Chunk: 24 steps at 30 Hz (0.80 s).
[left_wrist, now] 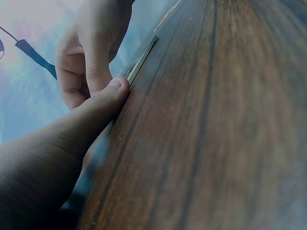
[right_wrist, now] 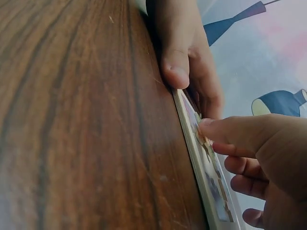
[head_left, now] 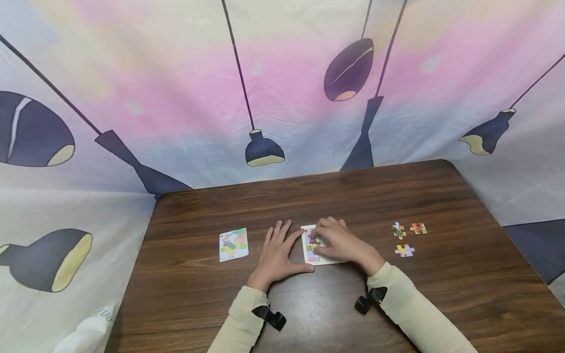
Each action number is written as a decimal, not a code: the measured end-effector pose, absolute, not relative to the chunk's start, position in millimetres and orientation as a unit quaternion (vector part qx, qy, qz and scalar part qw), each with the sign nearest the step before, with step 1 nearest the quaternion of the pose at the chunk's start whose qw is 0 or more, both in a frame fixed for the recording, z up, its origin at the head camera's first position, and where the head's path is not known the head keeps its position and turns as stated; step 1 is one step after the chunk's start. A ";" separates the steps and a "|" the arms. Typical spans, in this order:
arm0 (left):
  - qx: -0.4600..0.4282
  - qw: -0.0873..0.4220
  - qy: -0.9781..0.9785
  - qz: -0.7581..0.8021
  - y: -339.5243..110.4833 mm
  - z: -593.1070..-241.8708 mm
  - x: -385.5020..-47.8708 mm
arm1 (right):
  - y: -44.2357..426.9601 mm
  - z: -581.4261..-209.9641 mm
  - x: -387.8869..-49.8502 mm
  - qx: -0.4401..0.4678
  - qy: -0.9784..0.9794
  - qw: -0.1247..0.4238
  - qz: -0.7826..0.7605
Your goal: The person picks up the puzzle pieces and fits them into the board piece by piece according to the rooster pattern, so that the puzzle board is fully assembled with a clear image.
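A small jigsaw board with a pale border lies flat on the table, its right part hidden under my right hand. That hand's thumb and forefinger pinch a colourful puzzle piece at the board's surface. From the right wrist view, the thumb touches raised piece edges, with the other fingers bent. My left hand lies along the board's left side, fingers spread. Its thumb touches the near edge of the board, and its forefinger reaches the far left corner.
Right of the board lie three loose puzzle pieces: an upper left piece, an upper right piece and a lower piece. A picture card lies to the left. The wooden table meets a lamp-printed curtain.
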<state>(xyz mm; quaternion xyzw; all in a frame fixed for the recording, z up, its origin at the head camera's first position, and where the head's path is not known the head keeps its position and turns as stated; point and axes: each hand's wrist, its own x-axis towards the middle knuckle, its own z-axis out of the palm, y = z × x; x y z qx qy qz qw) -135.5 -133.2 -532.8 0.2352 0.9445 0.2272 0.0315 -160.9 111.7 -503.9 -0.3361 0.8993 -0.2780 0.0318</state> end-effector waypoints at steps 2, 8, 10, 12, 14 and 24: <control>0.236 0.030 0.944 0.227 -132.9 -533.0 -135.3 | 113.1 -504.9 -160.4 -0.334 0.899 0.027 -0.281; 0.235 0.030 0.945 0.226 -132.4 -534.8 -135.7 | 115.5 -506.7 -158.6 -0.334 0.901 0.007 -0.276; 0.236 0.029 0.945 0.225 -132.5 -534.9 -135.7 | 114.6 -506.4 -158.0 -0.333 0.905 0.002 -0.265; 0.237 0.029 0.944 0.225 -132.8 -534.9 -136.0 | 112.9 -505.7 -157.0 -0.329 0.909 -0.002 -0.255; 0.238 0.031 0.945 0.223 -132.9 -534.6 -136.2 | 111.2 -504.9 -156.1 -0.326 0.912 -0.009 -0.248; 0.230 0.040 0.946 0.225 -133.6 -532.4 -135.1 | 127.1 -501.3 -154.9 -0.330 0.892 -0.034 -0.308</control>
